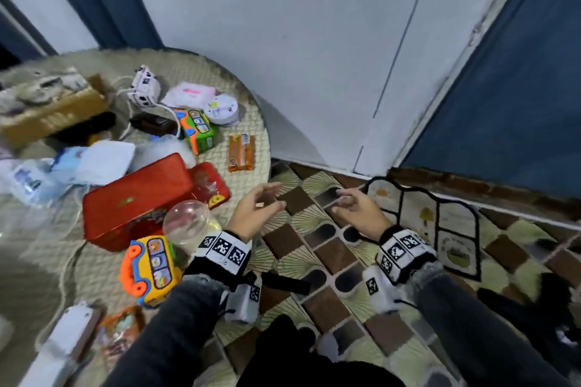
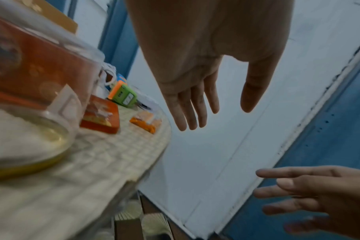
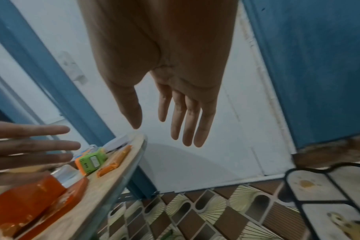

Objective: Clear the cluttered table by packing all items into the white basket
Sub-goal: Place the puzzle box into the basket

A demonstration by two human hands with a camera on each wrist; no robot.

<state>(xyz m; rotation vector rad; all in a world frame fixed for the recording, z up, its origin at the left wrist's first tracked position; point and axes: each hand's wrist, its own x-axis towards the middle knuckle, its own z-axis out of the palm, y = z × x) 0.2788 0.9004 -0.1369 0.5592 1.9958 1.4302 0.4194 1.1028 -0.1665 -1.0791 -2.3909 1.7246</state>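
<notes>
Head view: both hands are seen raised over the patterned floor [image 1: 330, 248], just off the right edge of the round table [image 1: 248, 104]; the left hand [image 1: 256, 214] is held nearest that edge, the right hand [image 1: 358, 214] farther from it; nothing is held by either. From the wrist views, the fingers of the left hand [image 2: 185, 91] are stretched out side by side with the thumb apart, and the fingers of the right hand [image 3: 181, 100] likewise extended, slightly spread. On the table, a red tin [image 1: 138, 198] is seen at the middle, with a clear glass jar [image 1: 188, 223] and a yellow toy bus [image 1: 151, 267] toward its near edge; a green toy bus [image 1: 198, 127] and an orange snack packet [image 1: 241, 152] lie toward its right edge; a woven basket [image 1: 53, 110] is placed at its far left. A white basket cannot be made out in any view.
</notes>
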